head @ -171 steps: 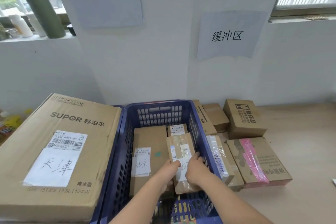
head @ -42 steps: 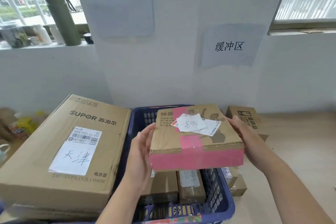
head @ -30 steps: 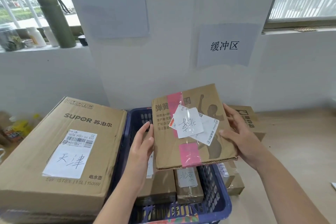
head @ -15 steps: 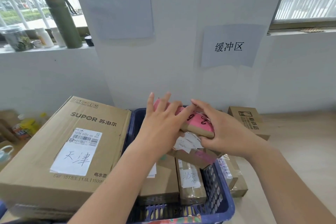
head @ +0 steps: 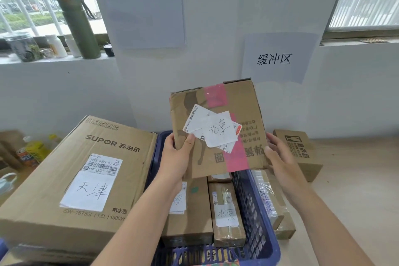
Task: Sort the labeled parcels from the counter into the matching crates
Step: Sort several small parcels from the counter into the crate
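A flat cardboard parcel (head: pixel 248 114) with pink tape and a white handwritten label is held tilted up, its labelled face toward me, above the blue crate (head: pixel 257 218). My left hand (head: pixel 177 157) grips its lower left corner. My right hand (head: pixel 280 157) holds its right edge. Two brown parcels with white handwritten labels lie inside the crate (head: pixel 226 211), partly hidden by my left arm. A large SUPOR box (head: pixel 86 170) with a handwritten label lies left of the crate.
On the wooden counter right of the crate sit a small brown box (head: pixel 302 153) and plastic-wrapped parcels (head: pixel 274 205). A paper sign (head: pixel 278 58) hangs on the wall. A green bottle (head: pixel 79 26) and jars stand on the left windowsill. Drink bottles (head: pixel 34 151) stand far left.
The pink-taped parcel was turned over in both hands above the crate. It is now raised and tilted with its label reading upright toward me.
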